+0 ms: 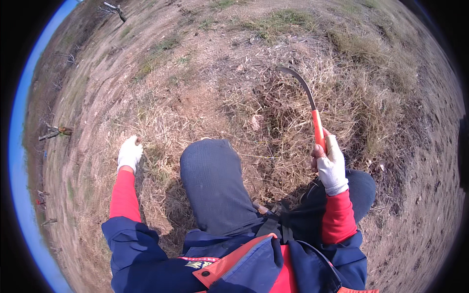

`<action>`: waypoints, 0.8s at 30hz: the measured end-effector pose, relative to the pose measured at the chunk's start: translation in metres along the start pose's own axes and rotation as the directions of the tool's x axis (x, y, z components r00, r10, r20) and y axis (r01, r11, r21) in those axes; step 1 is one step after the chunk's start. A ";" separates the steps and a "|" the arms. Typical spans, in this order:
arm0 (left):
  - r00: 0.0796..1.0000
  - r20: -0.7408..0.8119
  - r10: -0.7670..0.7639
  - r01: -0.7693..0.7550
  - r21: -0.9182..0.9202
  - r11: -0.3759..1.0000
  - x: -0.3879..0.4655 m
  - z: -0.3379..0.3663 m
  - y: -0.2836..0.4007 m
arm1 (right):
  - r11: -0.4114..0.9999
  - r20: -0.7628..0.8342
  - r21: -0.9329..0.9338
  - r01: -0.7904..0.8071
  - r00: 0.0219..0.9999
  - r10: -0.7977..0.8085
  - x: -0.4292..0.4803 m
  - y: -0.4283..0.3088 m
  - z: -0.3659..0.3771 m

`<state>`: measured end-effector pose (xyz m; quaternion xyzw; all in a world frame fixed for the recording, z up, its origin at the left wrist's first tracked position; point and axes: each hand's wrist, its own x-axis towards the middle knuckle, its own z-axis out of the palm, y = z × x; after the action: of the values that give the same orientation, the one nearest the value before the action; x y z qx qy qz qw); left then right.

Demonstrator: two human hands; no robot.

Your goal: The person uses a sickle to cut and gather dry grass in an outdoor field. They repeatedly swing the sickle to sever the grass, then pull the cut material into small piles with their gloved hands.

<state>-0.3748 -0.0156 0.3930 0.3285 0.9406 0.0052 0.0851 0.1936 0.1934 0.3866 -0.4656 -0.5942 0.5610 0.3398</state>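
My right hand (329,161), in a white glove with bare fingertips, is closed around the orange handle of a sickle (318,124). The sickle's dark curved blade points up and bends to the left above dry grass. On the left, my left hand (130,152), also in a white glove, is over dry grass (157,124) with its fingers curled; whether it grips any stalks cannot be made out. Between the hands is my bent knee (212,175) in dark trousers. Cut or flattened straw (278,146) lies in front of my knees.
Standing tufts of dry grass (370,106) grow to the right of the blade. Bare reddish soil (201,99) lies ahead. Greener grass (285,20) is farther off. A cut tree stump (62,130) and a pale broken trunk (116,11) stand at the far left.
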 end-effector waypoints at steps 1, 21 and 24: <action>0.998 -0.046 -0.039 0.035 -0.075 0.997 0.008 -0.010 0.010 | 0.999 0.008 0.016 -0.030 1.000 0.030 -0.001 0.005 -0.004; 0.542 0.550 0.636 -0.794 0.085 0.603 -0.018 0.115 0.365 | 0.863 -0.069 0.393 -0.317 0.926 0.372 0.043 0.059 -0.009; 0.499 0.524 0.690 -0.831 0.064 0.553 -0.021 0.152 0.380 | 0.847 -0.053 0.380 -0.373 0.905 0.422 0.053 0.062 -0.005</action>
<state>-0.0996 0.2627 0.2715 0.7141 0.6361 -0.1785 0.2316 0.1908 0.2410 0.3195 -0.5447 -0.3474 0.6859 0.3349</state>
